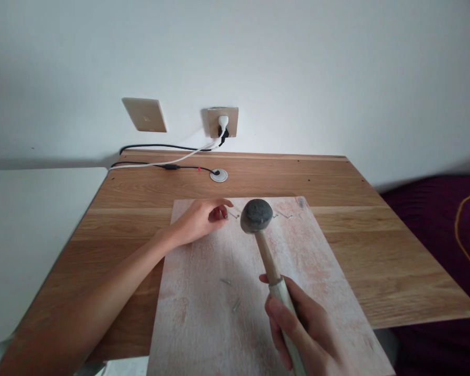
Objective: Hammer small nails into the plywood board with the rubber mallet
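Observation:
My right hand (297, 324) is closed around the pale handle of a rubber mallet (257, 215). Its dark grey head is raised over the far part of a whitish wooden board (196, 324). At the board's far left, my left hand (201, 219) has its fingers curled together, pinching a small nail (226, 216) whose end shows at the fingertips. Just right of those fingers a nail (235, 214) stands tilted in the board. Beyond the mallet head are more nails, one (289, 215) leaning. Two loose nails, a farther one (225, 282) and a nearer one (236, 305), lie mid-board.
The board rests on a wooden desk (376, 261) against a white wall. White and black cables (172, 166) run to a wall socket (223, 123) and a round desk grommet (219, 176). A white surface (35, 235) borders the left; purple fabric (426, 224) lies right.

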`<act>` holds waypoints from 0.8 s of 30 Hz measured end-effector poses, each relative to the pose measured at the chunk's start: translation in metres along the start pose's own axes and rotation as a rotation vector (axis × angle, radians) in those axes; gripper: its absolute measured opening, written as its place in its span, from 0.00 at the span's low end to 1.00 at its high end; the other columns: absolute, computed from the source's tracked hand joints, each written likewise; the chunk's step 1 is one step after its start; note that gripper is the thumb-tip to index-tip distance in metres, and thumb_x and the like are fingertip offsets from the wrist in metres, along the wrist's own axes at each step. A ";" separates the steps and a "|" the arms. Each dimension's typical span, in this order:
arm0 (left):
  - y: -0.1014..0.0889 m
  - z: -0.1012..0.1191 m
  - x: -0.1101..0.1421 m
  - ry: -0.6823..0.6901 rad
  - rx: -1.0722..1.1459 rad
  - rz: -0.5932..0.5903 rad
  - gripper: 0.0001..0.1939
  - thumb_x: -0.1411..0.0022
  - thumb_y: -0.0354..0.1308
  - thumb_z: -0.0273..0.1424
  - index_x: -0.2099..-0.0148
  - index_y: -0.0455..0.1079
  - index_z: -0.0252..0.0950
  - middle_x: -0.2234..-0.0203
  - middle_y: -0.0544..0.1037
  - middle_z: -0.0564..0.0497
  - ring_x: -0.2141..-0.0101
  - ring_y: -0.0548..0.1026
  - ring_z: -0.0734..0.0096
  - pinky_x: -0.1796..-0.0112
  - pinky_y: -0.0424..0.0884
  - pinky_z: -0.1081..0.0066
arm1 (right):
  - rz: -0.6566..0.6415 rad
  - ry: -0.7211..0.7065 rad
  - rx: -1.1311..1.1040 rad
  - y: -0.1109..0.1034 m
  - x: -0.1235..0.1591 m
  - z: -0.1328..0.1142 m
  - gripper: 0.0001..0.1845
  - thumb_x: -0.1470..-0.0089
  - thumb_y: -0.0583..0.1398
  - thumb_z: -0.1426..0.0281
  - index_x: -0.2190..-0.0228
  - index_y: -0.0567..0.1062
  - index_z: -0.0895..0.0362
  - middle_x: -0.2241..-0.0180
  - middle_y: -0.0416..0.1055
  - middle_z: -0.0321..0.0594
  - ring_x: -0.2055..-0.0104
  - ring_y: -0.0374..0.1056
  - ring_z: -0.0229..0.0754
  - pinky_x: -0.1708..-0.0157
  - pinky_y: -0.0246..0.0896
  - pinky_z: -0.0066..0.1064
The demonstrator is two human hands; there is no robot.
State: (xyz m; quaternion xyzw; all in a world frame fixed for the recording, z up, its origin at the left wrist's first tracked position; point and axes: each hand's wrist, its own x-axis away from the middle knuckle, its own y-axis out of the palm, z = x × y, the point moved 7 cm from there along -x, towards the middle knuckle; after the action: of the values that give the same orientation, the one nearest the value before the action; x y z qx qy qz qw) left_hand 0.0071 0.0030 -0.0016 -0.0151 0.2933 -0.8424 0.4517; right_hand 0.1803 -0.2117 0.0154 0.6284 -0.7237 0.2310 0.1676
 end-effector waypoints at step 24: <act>0.001 0.001 -0.003 -0.014 -0.006 -0.055 0.11 0.40 0.63 0.20 0.56 0.77 0.35 0.71 0.80 0.55 0.71 0.75 0.74 0.68 0.66 0.74 | -0.179 -0.093 0.077 0.030 -0.027 -0.015 0.38 0.33 0.57 0.42 0.41 0.65 0.62 0.80 0.64 0.26 0.79 0.58 0.36 0.74 0.52 0.34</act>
State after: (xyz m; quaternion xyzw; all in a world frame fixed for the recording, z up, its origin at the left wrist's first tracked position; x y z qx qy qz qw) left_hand 0.0096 0.0039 -0.0005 -0.0304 0.2920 -0.8534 0.4306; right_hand 0.1545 -0.1778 0.0096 0.7064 -0.6623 0.2134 0.1297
